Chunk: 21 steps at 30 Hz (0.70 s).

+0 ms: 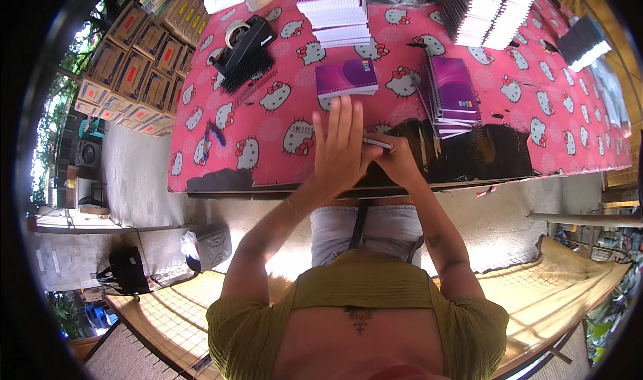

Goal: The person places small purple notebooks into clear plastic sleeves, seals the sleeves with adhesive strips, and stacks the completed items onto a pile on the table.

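Observation:
My left hand (340, 144) is raised over the near edge of the table, its fingers stretched out and lying together, palm side against a small notebook (378, 143). My right hand (400, 162) grips that notebook at its right end; only a narrow edge of it shows, the rest being hidden behind my hands. Just beyond my left fingertips lies a short pile of purple-covered notebooks (346, 77). To the right of my hands stands a taller pile of purple spiral-bound notebooks (454, 95).
A pink patterned cloth (274, 122) covers the table, torn at the near edge. Farther back stand a paper stack (333, 25) and tall bound stacks (489, 11). At left are a black tape dispenser (244, 45), dark binding coils (248, 73), a blue-handled tool (216, 134) and cartons (134, 58).

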Tool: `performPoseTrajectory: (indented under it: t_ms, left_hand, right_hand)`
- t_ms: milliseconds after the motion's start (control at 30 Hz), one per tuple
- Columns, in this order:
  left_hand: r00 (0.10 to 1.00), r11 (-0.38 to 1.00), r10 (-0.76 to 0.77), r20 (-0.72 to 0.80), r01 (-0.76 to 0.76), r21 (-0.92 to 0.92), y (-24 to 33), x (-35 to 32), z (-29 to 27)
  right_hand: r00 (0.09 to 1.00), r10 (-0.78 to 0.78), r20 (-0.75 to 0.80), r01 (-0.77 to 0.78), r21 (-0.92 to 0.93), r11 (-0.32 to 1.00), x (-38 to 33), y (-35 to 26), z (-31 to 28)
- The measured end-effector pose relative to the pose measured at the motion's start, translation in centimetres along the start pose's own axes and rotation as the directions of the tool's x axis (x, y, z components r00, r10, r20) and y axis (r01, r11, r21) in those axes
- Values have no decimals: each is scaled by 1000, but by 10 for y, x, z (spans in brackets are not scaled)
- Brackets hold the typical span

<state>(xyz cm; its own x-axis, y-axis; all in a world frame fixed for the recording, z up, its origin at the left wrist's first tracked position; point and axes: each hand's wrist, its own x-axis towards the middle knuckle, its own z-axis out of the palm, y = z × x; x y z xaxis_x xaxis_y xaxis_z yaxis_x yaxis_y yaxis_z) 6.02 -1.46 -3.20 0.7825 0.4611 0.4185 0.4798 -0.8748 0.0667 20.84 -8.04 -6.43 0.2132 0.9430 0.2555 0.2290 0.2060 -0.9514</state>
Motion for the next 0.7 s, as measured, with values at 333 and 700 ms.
performPoseTrajectory:
  t_ms: [333, 700]
  left_hand:
    - [996, 996, 76, 56, -78, 35, 10, -13, 3]
    - [991, 968, 85, -107, -108, -227, -16, -2, -9]
  right_hand:
    - [999, 38, 32, -33, -119, 992, -7, 5, -1]
    - [995, 35, 92, -25, -108, 994, -1, -6, -3]
